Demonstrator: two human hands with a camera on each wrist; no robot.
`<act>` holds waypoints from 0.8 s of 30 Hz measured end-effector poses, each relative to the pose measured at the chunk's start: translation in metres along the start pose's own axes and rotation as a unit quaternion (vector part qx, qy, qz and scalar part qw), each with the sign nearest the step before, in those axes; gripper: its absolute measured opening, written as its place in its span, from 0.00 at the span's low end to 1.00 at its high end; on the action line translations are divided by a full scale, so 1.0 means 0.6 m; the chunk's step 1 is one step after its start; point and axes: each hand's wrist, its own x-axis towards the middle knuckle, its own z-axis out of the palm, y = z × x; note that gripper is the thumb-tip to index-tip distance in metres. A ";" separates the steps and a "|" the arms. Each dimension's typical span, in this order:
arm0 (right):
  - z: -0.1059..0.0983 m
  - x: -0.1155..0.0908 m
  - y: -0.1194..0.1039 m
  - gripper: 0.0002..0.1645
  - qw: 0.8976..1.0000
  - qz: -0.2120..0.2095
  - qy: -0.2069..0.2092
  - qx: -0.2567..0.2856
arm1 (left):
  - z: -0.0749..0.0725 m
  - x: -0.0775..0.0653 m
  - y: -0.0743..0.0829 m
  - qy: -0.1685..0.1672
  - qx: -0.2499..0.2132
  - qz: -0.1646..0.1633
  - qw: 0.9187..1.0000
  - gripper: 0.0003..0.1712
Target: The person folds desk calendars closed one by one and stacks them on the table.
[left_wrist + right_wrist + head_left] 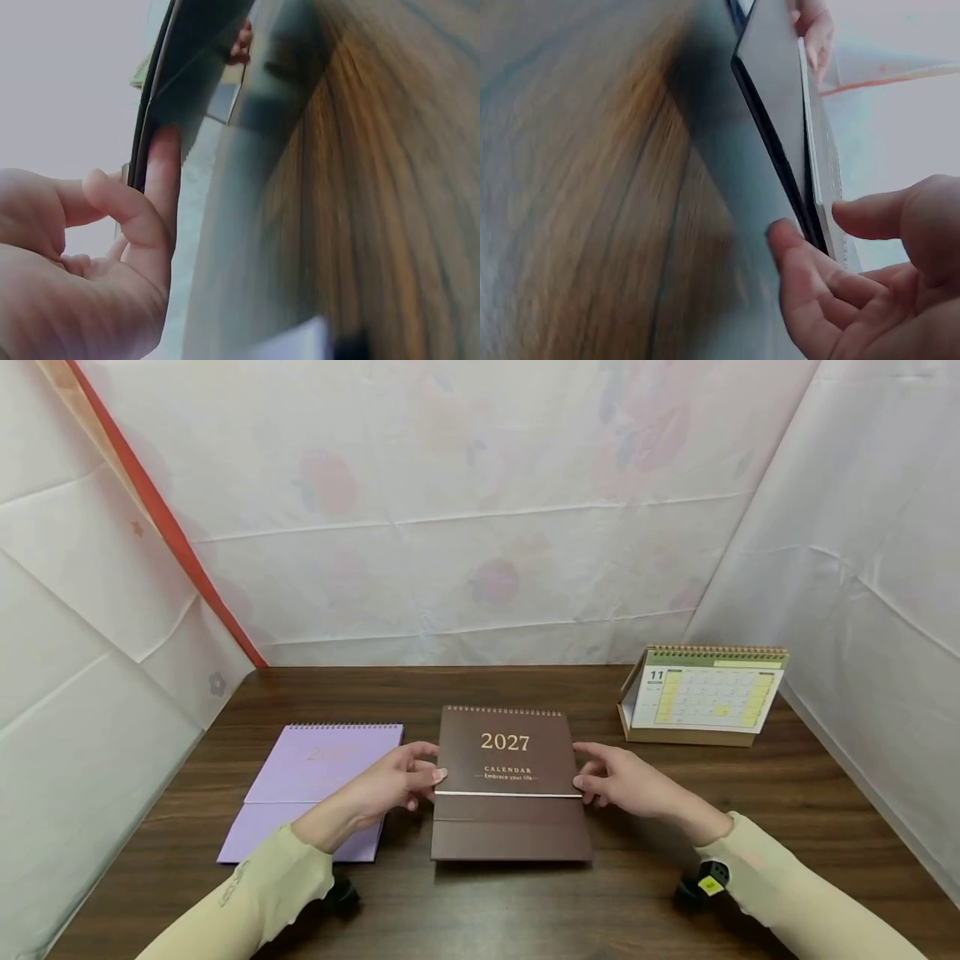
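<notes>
A dark brown 2027 desk calendar [507, 767], spiral-bound along its far edge, is held between the two hands, cover up. The left hand [405, 783] grips its left edge, thumb on top and fingers beneath. On the opposite edge the right hand [622, 779] pinches it the same way. In the left wrist view the left hand [112, 247] has fingers under the dark board. The right wrist view shows the right hand [870, 277] at the cover's side, and a gap separates the calendar from the wood.
A lavender calendar [300, 789] lies flat at the left, partly behind the left forearm. At the back right a calendar [705, 697] stands as a tent, showing page 11. White patterned cloth [465, 527] encloses the wooden table [510, 910] at the back and sides.
</notes>
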 end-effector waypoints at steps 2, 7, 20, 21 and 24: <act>0.001 -0.001 -0.005 0.38 1.000 -0.012 0.004 0.023 | -0.005 -0.003 0.000 0.003 0.005 -0.001 1.000 0.33; 0.009 -0.001 -0.023 0.38 0.998 -0.031 0.027 0.041 | -0.019 -0.014 0.005 0.008 0.018 -0.008 1.000 0.35; 0.053 0.039 -0.069 0.39 0.996 -0.079 0.020 0.037 | -0.054 -0.047 0.009 0.074 0.134 0.012 0.988 0.33; 0.060 0.045 -0.073 0.39 0.996 -0.085 0.017 0.035 | -0.059 -0.049 0.009 0.083 0.141 0.007 0.987 0.31; 0.081 0.062 -0.087 0.39 0.995 -0.095 0.008 0.036 | -0.078 -0.059 0.006 0.103 0.180 -0.004 0.978 0.30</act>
